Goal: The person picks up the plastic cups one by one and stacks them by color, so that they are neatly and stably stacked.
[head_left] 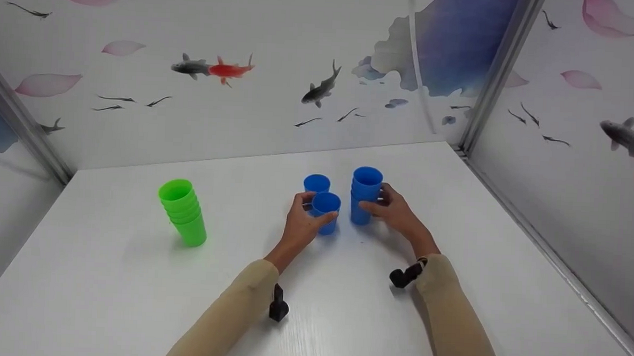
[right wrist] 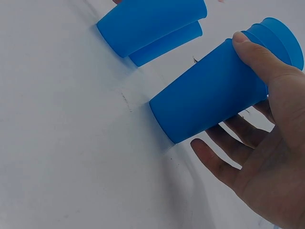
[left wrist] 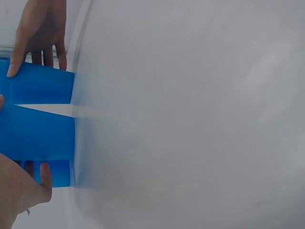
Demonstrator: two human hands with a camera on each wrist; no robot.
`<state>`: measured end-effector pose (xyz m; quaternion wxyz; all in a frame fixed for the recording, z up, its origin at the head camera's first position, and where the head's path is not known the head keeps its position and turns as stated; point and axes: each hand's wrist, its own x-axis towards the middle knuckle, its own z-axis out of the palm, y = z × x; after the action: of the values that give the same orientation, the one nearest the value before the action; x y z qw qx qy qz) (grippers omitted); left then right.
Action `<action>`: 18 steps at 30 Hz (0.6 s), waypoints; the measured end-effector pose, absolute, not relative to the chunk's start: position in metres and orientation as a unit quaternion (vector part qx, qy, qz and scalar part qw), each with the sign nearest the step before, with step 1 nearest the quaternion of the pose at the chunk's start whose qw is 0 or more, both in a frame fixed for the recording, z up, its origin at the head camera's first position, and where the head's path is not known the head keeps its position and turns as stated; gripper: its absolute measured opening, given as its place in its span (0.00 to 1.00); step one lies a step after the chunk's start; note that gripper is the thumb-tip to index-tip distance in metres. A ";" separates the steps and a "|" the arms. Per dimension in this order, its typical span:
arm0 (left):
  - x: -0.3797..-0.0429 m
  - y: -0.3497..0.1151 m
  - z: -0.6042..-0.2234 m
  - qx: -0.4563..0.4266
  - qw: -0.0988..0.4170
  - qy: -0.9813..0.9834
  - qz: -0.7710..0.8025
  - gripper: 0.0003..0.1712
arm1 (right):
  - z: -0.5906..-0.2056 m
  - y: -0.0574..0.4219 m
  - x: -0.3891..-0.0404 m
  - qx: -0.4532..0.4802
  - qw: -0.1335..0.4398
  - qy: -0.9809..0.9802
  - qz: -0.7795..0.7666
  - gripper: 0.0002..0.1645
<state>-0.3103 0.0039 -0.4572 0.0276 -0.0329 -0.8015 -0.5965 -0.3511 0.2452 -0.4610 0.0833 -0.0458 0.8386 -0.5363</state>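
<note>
A single blue cup (head_left: 326, 202) stands upright on the table, and my left hand (head_left: 300, 221) grips it between thumb and fingers. Just behind it, near the left fingers, is another blue cup (head_left: 317, 183), partly covered in the head view. To the right stands a short stack of nested blue cups (head_left: 366, 184). My right hand (head_left: 399, 212) holds this stack from its right side. In the right wrist view the thumb (right wrist: 259, 57) lies across the stack near its rims, with the other fingers on the opposite side. A narrow gap separates the stack from the gripped cup.
A leaning-looking stack of nested green cups (head_left: 190, 228) stands on the left of the white table (head_left: 103, 297). White panels with painted fish (head_left: 231, 70) close off the back and sides. A metal rail (head_left: 554, 263) runs along the right edge.
</note>
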 end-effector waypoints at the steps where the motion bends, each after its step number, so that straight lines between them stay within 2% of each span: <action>1: -0.310 0.004 -0.457 -0.032 0.027 -0.802 -0.596 0.42 | -0.461 0.245 -0.351 -0.047 0.083 0.838 -0.537 0.67; 8: -0.311 0.004 -0.453 -0.039 0.033 -0.800 -0.597 0.41 | -0.461 0.246 -0.352 -0.065 0.076 0.838 -0.537 0.60; 18: -0.310 0.008 -0.422 -0.044 0.041 -0.794 -0.605 0.41 | -0.461 0.246 -0.352 -0.058 0.079 0.836 -0.541 0.61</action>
<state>-0.3099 0.0076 -0.4216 0.0412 -0.0441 -0.7942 -0.6046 -0.3519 0.2461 -0.4613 0.0790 -0.0579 0.8356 -0.5406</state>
